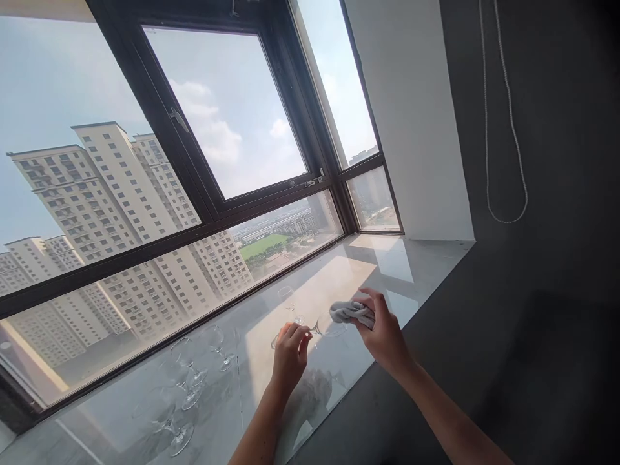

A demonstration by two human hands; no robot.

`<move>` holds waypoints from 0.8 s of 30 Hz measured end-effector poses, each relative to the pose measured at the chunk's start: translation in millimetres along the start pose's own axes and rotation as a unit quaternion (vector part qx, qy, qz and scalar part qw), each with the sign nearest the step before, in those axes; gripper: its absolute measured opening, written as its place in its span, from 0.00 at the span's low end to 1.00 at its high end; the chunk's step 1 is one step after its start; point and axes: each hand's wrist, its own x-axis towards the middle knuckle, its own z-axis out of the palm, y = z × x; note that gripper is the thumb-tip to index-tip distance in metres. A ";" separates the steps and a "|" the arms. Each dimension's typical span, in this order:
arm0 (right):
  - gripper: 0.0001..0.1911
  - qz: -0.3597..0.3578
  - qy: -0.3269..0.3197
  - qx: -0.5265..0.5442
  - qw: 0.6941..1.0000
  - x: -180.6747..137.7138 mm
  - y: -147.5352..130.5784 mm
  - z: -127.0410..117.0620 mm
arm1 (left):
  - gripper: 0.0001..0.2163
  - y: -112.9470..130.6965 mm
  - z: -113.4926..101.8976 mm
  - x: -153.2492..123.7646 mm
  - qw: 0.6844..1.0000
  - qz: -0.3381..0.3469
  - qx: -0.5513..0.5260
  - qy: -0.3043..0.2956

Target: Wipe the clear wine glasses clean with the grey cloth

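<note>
Above the window sill [368, 265], the left hand [290, 354] is pinching a wine glass [317, 329] by its stem, tipped sideways seemingly so its bowl meets the grey cloth [349, 312] the right hand [383, 336] is gripping in curled fingers, while other glasses [186, 381] are standing farther left along that sill.

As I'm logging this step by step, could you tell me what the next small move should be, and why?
Probably rotate the glass slightly with the left hand: its fingers hold the stem while the right hand presses the grey cloth on the bowl, so a fresh patch would get wiped.
</note>
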 end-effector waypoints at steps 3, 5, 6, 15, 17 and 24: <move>0.28 0.029 0.003 0.005 1.000 4.2 3.5 -5.9 | 0.12 0.4 4.3 -1.3 0.999 -0.012 -0.035 0.011; 0.29 0.044 -0.036 0.016 0.998 4.1 4.2 -7.0 | 0.12 0.3 5.7 -1.8 0.999 -0.008 -0.048 0.013; 0.30 0.051 -0.059 0.024 0.997 3.7 3.9 -7.2 | 0.12 0.1 5.8 -2.0 0.999 -0.006 -0.053 0.013; 0.34 0.166 -0.122 0.202 0.958 8.7 -6.4 -10.9 | 0.08 3.9 11.3 -2.7 0.986 -0.065 -0.146 -0.035; 0.34 0.180 -0.018 0.203 0.962 10.5 -3.1 -8.4 | 0.08 7.4 13.5 -0.9 0.977 -0.101 -0.184 -0.023; 0.34 0.169 0.109 0.134 0.970 11.5 8.6 -6.0 | 0.09 2.6 18.6 4.4 0.922 -0.199 -0.331 -0.031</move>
